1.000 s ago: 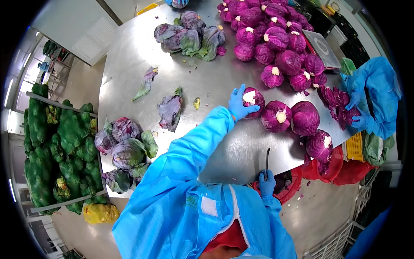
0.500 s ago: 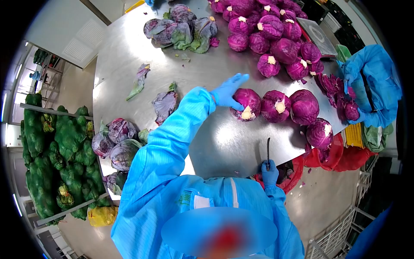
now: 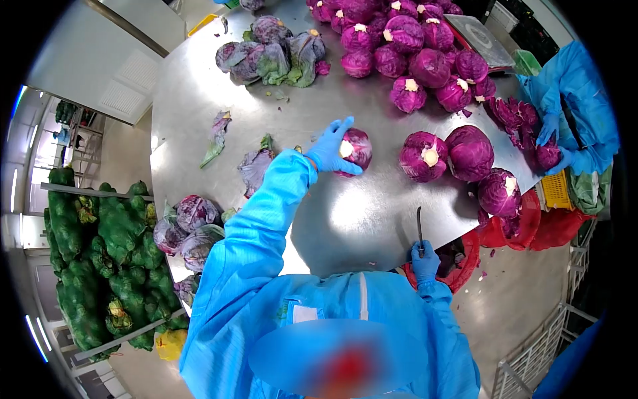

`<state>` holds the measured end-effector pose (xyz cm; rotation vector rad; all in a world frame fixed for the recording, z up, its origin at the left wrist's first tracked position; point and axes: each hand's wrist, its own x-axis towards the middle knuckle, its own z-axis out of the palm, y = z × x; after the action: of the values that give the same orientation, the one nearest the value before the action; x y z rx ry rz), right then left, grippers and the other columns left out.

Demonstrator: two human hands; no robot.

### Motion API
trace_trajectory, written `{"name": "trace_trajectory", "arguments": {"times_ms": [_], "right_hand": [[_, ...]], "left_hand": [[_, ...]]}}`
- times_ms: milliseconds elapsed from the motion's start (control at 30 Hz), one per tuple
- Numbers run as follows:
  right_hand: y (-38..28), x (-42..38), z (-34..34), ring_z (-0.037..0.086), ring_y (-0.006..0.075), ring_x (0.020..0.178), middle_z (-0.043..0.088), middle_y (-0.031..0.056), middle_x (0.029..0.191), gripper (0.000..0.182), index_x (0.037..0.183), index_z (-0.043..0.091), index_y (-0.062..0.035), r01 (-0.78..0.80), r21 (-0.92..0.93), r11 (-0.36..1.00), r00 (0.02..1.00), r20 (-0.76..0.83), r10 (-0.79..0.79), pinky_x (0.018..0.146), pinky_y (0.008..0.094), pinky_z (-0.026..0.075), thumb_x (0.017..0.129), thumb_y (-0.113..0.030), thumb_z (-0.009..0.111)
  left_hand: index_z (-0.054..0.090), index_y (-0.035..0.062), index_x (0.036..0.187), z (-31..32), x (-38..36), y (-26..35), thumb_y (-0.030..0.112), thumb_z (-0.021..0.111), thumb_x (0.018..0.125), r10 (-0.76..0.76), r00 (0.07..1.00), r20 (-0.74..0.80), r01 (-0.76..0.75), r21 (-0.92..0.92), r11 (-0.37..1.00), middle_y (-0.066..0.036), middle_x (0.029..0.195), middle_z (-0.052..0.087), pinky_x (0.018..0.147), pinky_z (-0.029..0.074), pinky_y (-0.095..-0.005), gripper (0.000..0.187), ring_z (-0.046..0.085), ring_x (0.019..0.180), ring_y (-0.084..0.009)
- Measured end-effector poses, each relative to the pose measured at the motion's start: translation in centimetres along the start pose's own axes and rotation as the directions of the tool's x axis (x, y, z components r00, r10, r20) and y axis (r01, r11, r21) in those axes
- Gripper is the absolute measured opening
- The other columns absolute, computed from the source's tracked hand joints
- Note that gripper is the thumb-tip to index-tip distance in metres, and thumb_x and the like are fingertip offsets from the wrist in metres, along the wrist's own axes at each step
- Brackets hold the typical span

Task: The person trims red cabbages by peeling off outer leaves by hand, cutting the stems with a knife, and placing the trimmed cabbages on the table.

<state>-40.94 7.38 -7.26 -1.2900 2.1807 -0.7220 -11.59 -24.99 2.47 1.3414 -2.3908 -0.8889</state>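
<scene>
My left hand (image 3: 330,149), in a blue glove, curls around the left side of a red cabbage (image 3: 359,147) above the steel table. The cabbage's pale cut stem faces the thumb and fingers. Low at the table's near edge, my right hand (image 3: 425,262) is closed on the handle of a knife (image 3: 420,227), its thin dark blade pointing away from me. To the right of the held cabbage stand two trimmed cabbages, a stem-up one (image 3: 423,157) and a rounder one (image 3: 469,153). Another cabbage (image 3: 499,192) sits by the table corner.
A heap of purple cabbages (image 3: 399,60) fills the far right. Untrimmed cabbages with dull leaves lie far left (image 3: 271,53) and near left (image 3: 197,213). Loose leaves (image 3: 216,136) lie between them. A co-worker's gloved hands (image 3: 550,130) work at right. A red basket (image 3: 473,256) stands below the edge.
My left hand has closed around the nearest cabbage of the row and drawn it left, away from its neighbours, turning it. My right hand still holds the knife low, nearly in place.
</scene>
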Motion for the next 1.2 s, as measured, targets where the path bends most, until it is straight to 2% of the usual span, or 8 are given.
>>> {"name": "trace_trajectory", "arguments": {"times_ms": [67, 100, 267, 300, 500, 700, 833, 1200], "right_hand": [[-0.2, 0.1, -0.4, 0.066, 0.0314, 0.069, 0.065, 0.0169, 0.077, 0.021, 0.094, 0.062, -0.0069, 0.004, 0.008, 1.000, 1.000, 0.025, -0.004, 0.061, 0.0405, 0.050, 0.088, -0.027, 0.065], [-0.2, 0.1, -0.2, 0.066, 0.0311, 0.069, 0.066, 0.0169, 0.078, 0.023, 0.097, 0.062, -0.0067, 0.021, 0.056, 0.998, 0.999, 0.024, -0.023, 0.062, 0.0401, 0.050, 0.088, -0.028, 0.065], [-3.7, 0.7, 1.0, 0.065, 0.0285, 0.069, 0.065, 0.0152, 0.083, 0.033, 0.113, 0.061, -0.0071, 0.040, 0.338, 0.940, 0.992, 0.102, -0.079, 0.065, 0.0392, 0.051, 0.092, -0.033, 0.061], [-3.8, 1.5, 2.1, 0.062, 0.0207, 0.065, 0.064, 0.0119, 0.081, 0.038, 0.124, 0.058, -0.0089, 0.040, 0.393, 0.919, 0.984, 0.144, -0.105, 0.062, 0.0360, 0.051, 0.096, -0.035, 0.056], [-14.6, 3.7, -0.3, 0.057, 0.0103, 0.059, 0.063, 0.0070, 0.079, 0.059, 0.151, 0.031, -0.0148, -0.098, 0.559, 0.823, 0.885, 0.427, -0.185, 0.056, 0.0295, 0.049, 0.100, -0.035, 0.051], [-17.8, 1.6, 0.3, 0.058, 0.0135, 0.056, 0.064, 0.0105, 0.082, 0.071, 0.155, 0.013, -0.0180, 0.035, 0.560, 0.828, 0.818, 0.460, -0.346, 0.055, 0.0324, 0.051, 0.099, -0.038, 0.052], [-17.0, 0.1, 0.3, 0.063, 0.0198, 0.057, 0.065, 0.0154, 0.085, 0.071, 0.155, 0.011, -0.0184, -0.016, 0.450, 0.893, 0.779, 0.565, -0.271, 0.058, 0.0373, 0.054, 0.100, -0.040, 0.050], [-16.1, -0.8, 0.1, 0.064, 0.0243, 0.058, 0.064, 0.0191, 0.085, 0.069, 0.155, 0.010, -0.0213, 0.059, 0.409, 0.911, 0.801, 0.526, -0.288, 0.061, 0.0391, 0.054, 0.100, -0.043, 0.046]], "left_hand": [[0.017, 0.0110, 0.153, 0.3, -0.5, 0.3, 0.048, 0.092, 0.051, 0.009, 1.000, -0.029, -0.011, -0.067, 0.998, -0.030, 0.150, 0.025, 0.115, 0.027, -0.0481, 0.132, 0.024, 0.142, -0.0434], [0.017, 0.0116, 0.153, 0.4, -0.4, 0.1, 0.048, 0.094, 0.041, 0.009, 0.999, -0.038, -0.014, -0.110, 0.994, -0.034, 0.150, 0.019, 0.116, 0.027, -0.0467, 0.142, 0.019, 0.143, -0.0440], [0.019, 0.0130, 0.153, 1.8, -1.0, -0.2, 0.043, 0.094, 0.043, -0.020, 0.996, -0.087, 0.015, -0.064, 0.998, -0.032, 0.149, 0.023, 0.114, 0.030, -0.0465, 0.136, 0.027, 0.139, -0.0459], [0.020, 0.0129, 0.153, 1.9, -1.0, 0.0, 0.041, 0.094, 0.043, -0.026, 0.995, -0.092, 0.020, -0.067, 0.998, -0.032, 0.149, 0.024, 0.114, 0.031, -0.0464, 0.135, 0.029, 0.138, -0.0463], [0.014, 0.0117, 0.154, 4.5, -6.3, 3.8, 0.040, 0.093, 0.044, -0.140, 0.981, -0.138, 0.129, -0.082, 0.988, -0.028, 0.148, 0.028, 0.110, 0.036, -0.0467, 0.138, 0.038, 0.131, -0.0463], [0.006, 0.0006, 0.151, 6.6, -14.0, 8.8, 0.040, 0.092, 0.045, -0.263, 0.961, -0.090, 0.245, -0.178, 0.953, -0.030, 0.141, 0.033, 0.106, 0.040, -0.0481, 0.143, 0.045, 0.124, -0.0468], [0.006, -0.0025, 0.150, 8.6, -16.4, 9.6, 0.040, 0.091, 0.046, -0.288, 0.948, -0.134, 0.280, -0.074, 0.957, -0.033, 0.139, 0.032, 0.105, 0.040, -0.0485, 0.141, 0.044, 0.122, -0.0492], [0.001, -0.0028, 0.150, 8.5, -16.6, 9.6, 0.046, 0.092, 0.043, -0.292, 0.956, 0.015, 0.292, 0.029, 0.956, -0.036, 0.147, 0.017, 0.108, 0.034, -0.0515, 0.149, 0.034, 0.129, -0.0525]]}}
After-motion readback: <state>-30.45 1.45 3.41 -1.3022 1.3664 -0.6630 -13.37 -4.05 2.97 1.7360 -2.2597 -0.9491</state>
